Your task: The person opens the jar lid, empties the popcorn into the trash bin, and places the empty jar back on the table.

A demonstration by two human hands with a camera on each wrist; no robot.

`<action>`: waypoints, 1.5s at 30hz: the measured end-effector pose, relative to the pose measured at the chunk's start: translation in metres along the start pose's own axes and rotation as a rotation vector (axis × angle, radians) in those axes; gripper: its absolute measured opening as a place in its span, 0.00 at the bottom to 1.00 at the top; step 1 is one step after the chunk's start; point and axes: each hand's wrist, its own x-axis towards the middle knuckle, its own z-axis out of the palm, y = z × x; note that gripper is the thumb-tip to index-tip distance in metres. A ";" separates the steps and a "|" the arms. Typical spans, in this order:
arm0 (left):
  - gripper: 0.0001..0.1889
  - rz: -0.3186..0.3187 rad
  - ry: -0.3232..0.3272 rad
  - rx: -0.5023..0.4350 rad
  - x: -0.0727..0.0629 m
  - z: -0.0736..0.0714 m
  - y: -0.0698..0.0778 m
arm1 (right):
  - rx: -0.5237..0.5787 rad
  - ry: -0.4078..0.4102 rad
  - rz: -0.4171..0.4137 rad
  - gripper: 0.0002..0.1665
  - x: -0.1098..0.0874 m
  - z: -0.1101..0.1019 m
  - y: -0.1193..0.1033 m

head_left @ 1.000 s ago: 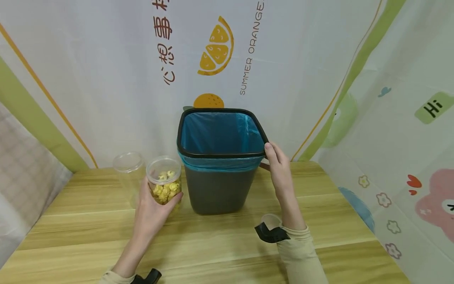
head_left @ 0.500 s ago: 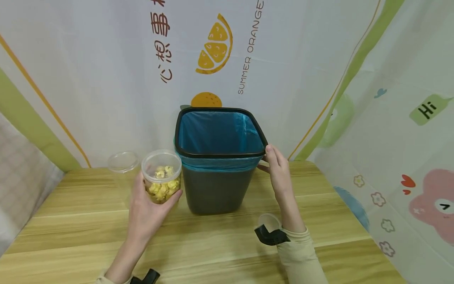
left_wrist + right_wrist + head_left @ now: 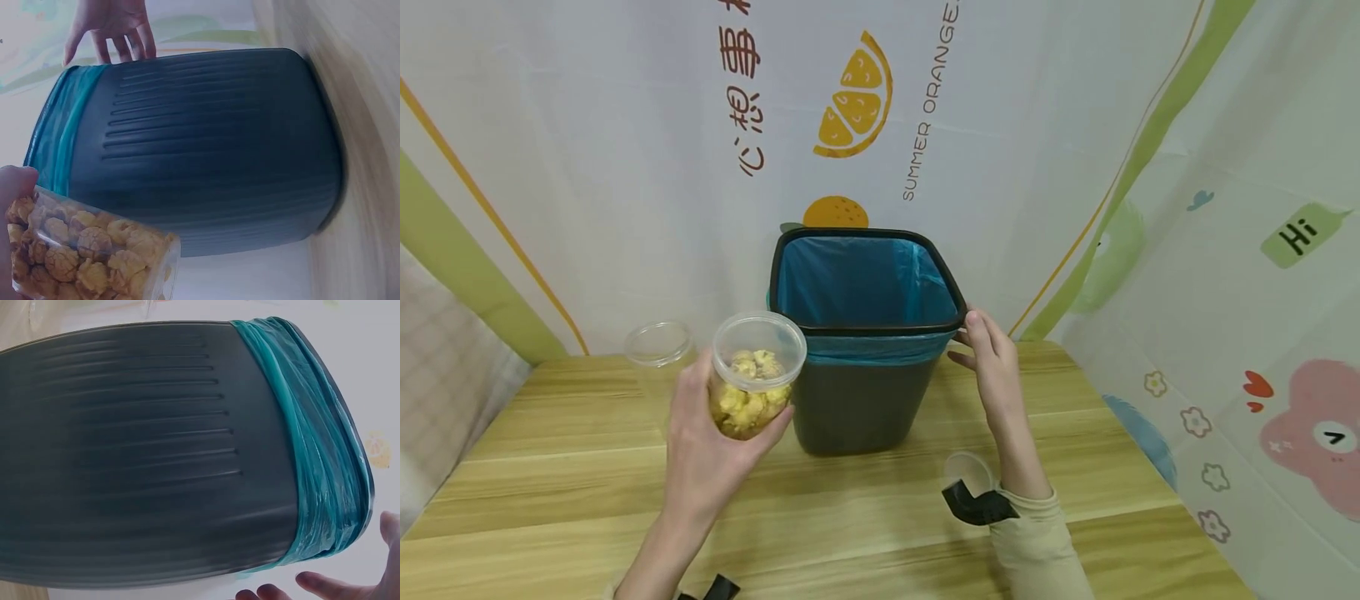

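Note:
My left hand (image 3: 711,442) grips a clear plastic jar (image 3: 758,354) by its side, fingers behind and thumb in front. Yellow popcorn (image 3: 748,406) partly fills the jar, whose top is uncovered; the left wrist view shows the popcorn (image 3: 87,250) close up through the wall. The jar is raised off the table beside a dark grey trash bin (image 3: 857,408) lined with a blue bag (image 3: 865,283). At the bin's right front corner is my right hand (image 3: 996,367), thumb at the black rim. In the right wrist view its fingers (image 3: 328,586) are spread, and they look apart from the bin wall.
A second clear jar (image 3: 658,346), seemingly without contents, stands behind my left hand. One round clear lid (image 3: 967,473) lies on the wooden table (image 3: 850,533) near my right wrist. Printed curtains (image 3: 1037,125) hang close behind and at both sides.
My left hand has lifted the popcorn jar up and slightly toward me, closer to the bin's front left corner. The right hand's fingers have loosened a little at the rim.

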 end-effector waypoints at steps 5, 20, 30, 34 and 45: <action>0.57 0.051 -0.004 -0.014 0.002 -0.003 0.005 | -0.018 0.014 0.011 0.32 -0.003 -0.001 -0.002; 0.51 0.171 -0.047 0.024 0.004 0.001 0.025 | -0.054 0.064 -0.007 0.29 -0.008 -0.007 -0.011; 0.54 0.166 -0.132 0.039 0.005 0.008 0.042 | -0.039 0.104 -0.045 0.26 -0.018 -0.017 -0.023; 0.54 0.210 -0.123 0.064 0.005 0.011 0.044 | -0.045 0.115 -0.056 0.26 -0.023 -0.020 -0.028; 0.55 0.313 -0.099 0.115 0.000 0.018 0.049 | -0.123 0.088 -0.118 0.25 -0.038 -0.021 -0.040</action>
